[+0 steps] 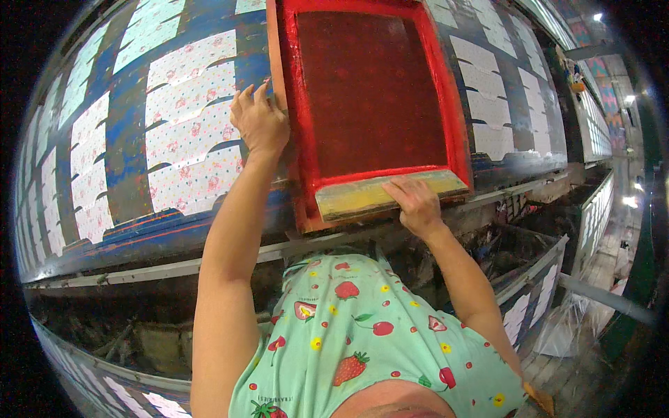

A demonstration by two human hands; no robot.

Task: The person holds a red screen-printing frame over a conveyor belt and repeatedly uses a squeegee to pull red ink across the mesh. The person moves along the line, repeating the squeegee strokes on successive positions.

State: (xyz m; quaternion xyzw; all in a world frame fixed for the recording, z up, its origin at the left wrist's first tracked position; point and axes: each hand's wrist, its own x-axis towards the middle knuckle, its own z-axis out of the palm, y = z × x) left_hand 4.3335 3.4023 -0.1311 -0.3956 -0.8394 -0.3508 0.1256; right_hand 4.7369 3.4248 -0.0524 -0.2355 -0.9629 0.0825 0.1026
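Observation:
A screen frame (369,90) lies tilted on the long printing table, with bright red ink round its dark red mesh and a wooden outer rim. My left hand (259,115) is at the frame's left side, fingers spread and bent, close to or touching the rim. My right hand (414,205) grips a wide squeegee (348,202) with a worn yellowish body, lying across the near end of the screen. Printed white panels with small pink figures and dots (188,174) lie in columns to the left of the frame.
More pale panels (488,104) lie right of the frame on the dark, paint-stained table. A metal rail (118,275) runs along its near edge, before my body. Other racks (529,279) with panels stand below and at right, beside a grey pipe (606,296) and crumpled clear plastic (557,327).

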